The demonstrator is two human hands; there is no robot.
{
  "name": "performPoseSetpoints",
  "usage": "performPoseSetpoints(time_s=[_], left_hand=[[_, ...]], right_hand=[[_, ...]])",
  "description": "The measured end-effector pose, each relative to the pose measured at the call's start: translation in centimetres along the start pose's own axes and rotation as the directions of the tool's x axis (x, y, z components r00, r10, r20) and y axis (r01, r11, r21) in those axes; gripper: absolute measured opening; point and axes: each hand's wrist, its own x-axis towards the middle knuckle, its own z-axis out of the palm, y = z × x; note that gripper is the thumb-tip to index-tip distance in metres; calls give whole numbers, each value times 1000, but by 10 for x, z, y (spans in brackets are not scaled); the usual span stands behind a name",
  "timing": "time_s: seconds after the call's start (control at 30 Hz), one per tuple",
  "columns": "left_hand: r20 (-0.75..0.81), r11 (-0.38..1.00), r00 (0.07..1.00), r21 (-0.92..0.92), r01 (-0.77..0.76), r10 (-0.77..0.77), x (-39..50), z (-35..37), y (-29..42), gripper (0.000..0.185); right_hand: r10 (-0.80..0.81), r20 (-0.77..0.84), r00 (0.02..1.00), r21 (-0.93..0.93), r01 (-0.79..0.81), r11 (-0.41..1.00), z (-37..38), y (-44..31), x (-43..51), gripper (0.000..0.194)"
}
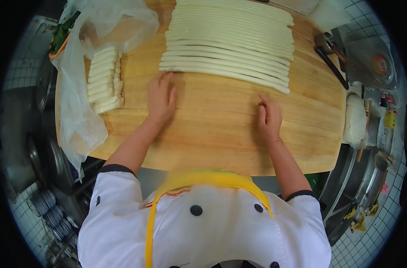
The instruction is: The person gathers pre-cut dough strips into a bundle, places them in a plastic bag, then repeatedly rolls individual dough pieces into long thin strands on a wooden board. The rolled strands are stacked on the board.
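Long ropes of pale dough (pixel 228 40) lie side by side in a wide sheet on the wooden worktop (pixel 217 124). My left hand (pixel 161 97) is palm down, its fingertips at the left end of the nearest dough rope (pixel 223 73); whether they touch it is unclear. Below the right part of that rope, and apart from it, my right hand (pixel 270 115) hovers with index finger and thumb forward and the other fingers curled. Neither hand holds anything that I can see. To the left, short thick dough pieces (pixel 103 78) are stacked in a row.
A crumpled clear plastic sheet (pixel 78 110) drapes over the worktop's left side, near leafy greens (pixel 64 31) in an orange container. At the right edge are a wrapped pale bundle (pixel 355 119), a metal cup (pixel 324 43) and a clear plastic container (pixel 371 63).
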Motion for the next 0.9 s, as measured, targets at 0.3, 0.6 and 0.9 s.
performPoseSetpoints(time_s=[0.3, 0.6, 0.9], left_hand=[[-12, 991, 1000, -130, -6, 4, -24, 21, -17, 26], [-121, 999, 992, -12, 42, -43, -18, 19, -32, 36], [26, 984, 998, 167, -60, 56, -19, 11, -16, 53]], right_hand=[[30, -110, 993, -8, -31, 999, 10, 37, 8, 8], [143, -446, 883, -38, -179, 983, -3, 65, -9, 36], [-30, -245, 969, -357, -62, 932, -6, 54, -24, 48]])
